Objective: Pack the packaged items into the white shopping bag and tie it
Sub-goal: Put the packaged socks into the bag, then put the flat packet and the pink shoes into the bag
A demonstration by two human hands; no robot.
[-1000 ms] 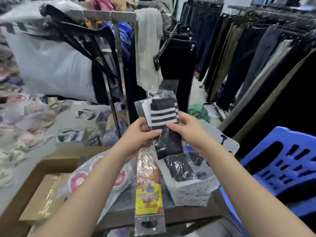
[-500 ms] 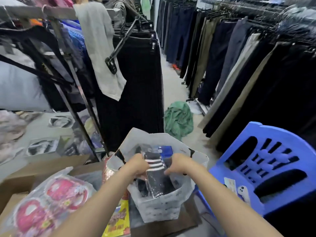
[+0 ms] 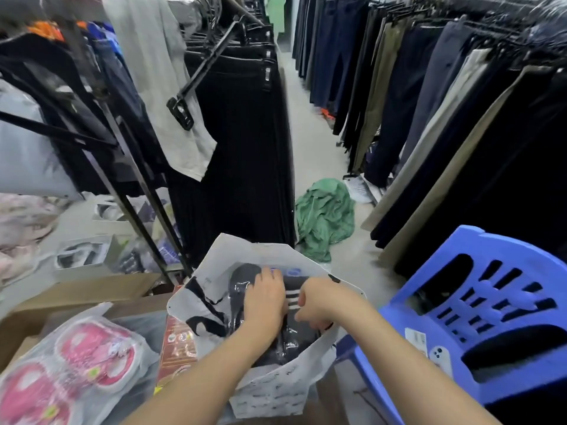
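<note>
The white shopping bag [image 3: 277,389] stands open on a low brown surface in front of me. Both hands are inside its mouth. My left hand [image 3: 264,297] and my right hand [image 3: 319,300] press on a clear-wrapped pack of black socks with white stripes [image 3: 293,299], which lies on other dark packaged items [image 3: 242,279] in the bag. A red and yellow packaged item [image 3: 178,342] lies just left of the bag. Further left is a clear pack with pink round pieces [image 3: 76,366].
A blue plastic chair [image 3: 478,317] stands at the right, with a phone [image 3: 440,358] on its seat. Racks of dark trousers [image 3: 429,111] line the aisle. A green cloth [image 3: 325,217] lies on the floor. Cardboard boxes [image 3: 89,291] sit at the left.
The sock pack has come down from in front of me into the bag. Both hands followed it deeper inside, and my view has swung right and downward.
</note>
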